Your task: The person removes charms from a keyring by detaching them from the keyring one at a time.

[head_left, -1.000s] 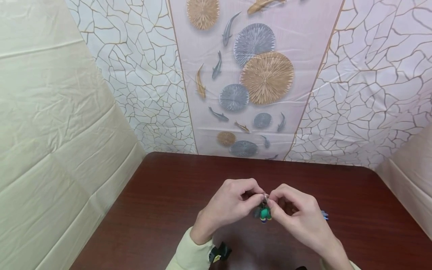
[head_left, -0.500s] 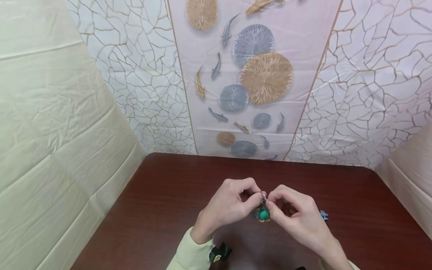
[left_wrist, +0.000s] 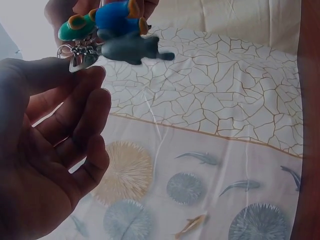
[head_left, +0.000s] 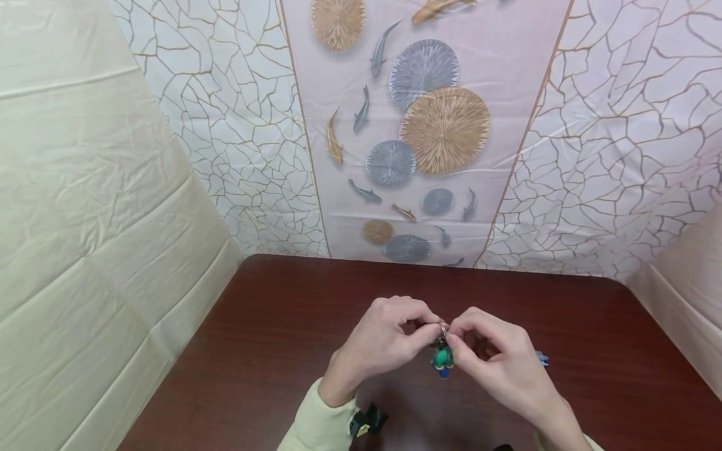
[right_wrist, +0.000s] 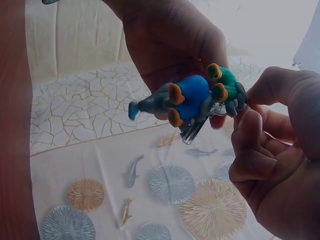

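Both hands meet above the table around a keychain with small toy figures [head_left: 442, 360]. Between its thumb and index finger, the left hand [head_left: 389, 338] pinches the metal ring [left_wrist: 82, 59]. From the other side, the right hand [head_left: 502, 360] pinches at the ring beside the green figure [right_wrist: 227, 82]. Also dangling from it are a blue figure [left_wrist: 117, 17] with orange-rimmed ends and a dark grey figure [left_wrist: 130, 49] shaped like an animal. Fingertips hide part of the ring in the head view.
A small blue object [head_left: 542, 358] lies on the dark red-brown table [head_left: 271, 338], partly behind the right hand. A black strap piece [head_left: 369, 423] sits at the left wrist. Patterned cloth [head_left: 406, 188] hangs behind the table, with a plain cream cloth [head_left: 113, 207] to the left.
The figures swing and turn below the ring, the blue one now showing lower down. Both hands shift only slightly and keep their pinch.
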Motion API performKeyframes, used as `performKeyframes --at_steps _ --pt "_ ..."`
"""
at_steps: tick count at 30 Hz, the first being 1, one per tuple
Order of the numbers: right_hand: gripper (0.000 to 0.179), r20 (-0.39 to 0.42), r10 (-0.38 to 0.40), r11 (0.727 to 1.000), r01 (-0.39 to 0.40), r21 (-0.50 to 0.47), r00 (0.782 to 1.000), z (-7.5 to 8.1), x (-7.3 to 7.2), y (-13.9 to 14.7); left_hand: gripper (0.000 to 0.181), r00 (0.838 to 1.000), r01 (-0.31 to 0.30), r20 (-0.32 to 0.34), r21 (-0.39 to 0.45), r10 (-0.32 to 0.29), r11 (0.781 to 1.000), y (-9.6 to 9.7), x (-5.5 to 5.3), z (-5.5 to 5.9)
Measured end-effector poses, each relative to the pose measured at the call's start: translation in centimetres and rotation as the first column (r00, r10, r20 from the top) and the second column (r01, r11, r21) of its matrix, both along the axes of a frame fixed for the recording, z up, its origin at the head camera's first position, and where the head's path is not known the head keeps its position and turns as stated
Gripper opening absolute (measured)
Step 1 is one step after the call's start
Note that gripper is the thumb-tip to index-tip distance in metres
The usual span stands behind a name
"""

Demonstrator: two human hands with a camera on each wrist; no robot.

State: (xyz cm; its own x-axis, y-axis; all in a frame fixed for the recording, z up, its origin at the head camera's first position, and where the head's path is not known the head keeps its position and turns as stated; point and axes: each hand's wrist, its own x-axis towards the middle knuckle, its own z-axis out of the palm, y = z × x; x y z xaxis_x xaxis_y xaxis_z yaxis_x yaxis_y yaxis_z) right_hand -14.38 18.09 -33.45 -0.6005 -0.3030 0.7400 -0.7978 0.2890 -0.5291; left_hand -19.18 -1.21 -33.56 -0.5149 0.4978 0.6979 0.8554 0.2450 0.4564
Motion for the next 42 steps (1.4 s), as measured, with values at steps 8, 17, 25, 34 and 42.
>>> performKeyframes --at_steps 8,17,25,34,42 --pt "0.038 -0.039 0.008 1.0 -0.008 -0.006 0.999 0.06 0.0 -0.27 0.011 1.0 -0.02 0.008 -0.013 0.021 1.0 -0.05 0.09 0.19" --pt "0.038 -0.042 0.039 0.999 -0.039 -0.011 0.998 -0.02 -0.04 -0.31 0.013 1.0 0.003 0.016 -0.022 -0.002 1.0 -0.12 0.01 0.17" --pt "0.038 -0.072 0.044 0.999 -0.046 -0.019 0.996 0.04 -0.12 -0.46 0.008 0.998 0.064 0.0 -0.009 -0.064 0.998 -0.33 0.07 0.4" --pt "0.037 -0.089 0.062 0.997 -0.065 -0.032 0.994 0.63 0.08 -0.57 0.005 0.953 -0.063 -0.3 -0.077 0.037 0.995 -0.33 0.13 0.71" --pt "0.038 -0.068 0.086 0.995 -0.089 -0.036 0.994 0.4 0.07 -0.61 0.008 0.977 -0.048 -0.212 -0.076 0.031 0.996 -0.48 0.07 0.57"
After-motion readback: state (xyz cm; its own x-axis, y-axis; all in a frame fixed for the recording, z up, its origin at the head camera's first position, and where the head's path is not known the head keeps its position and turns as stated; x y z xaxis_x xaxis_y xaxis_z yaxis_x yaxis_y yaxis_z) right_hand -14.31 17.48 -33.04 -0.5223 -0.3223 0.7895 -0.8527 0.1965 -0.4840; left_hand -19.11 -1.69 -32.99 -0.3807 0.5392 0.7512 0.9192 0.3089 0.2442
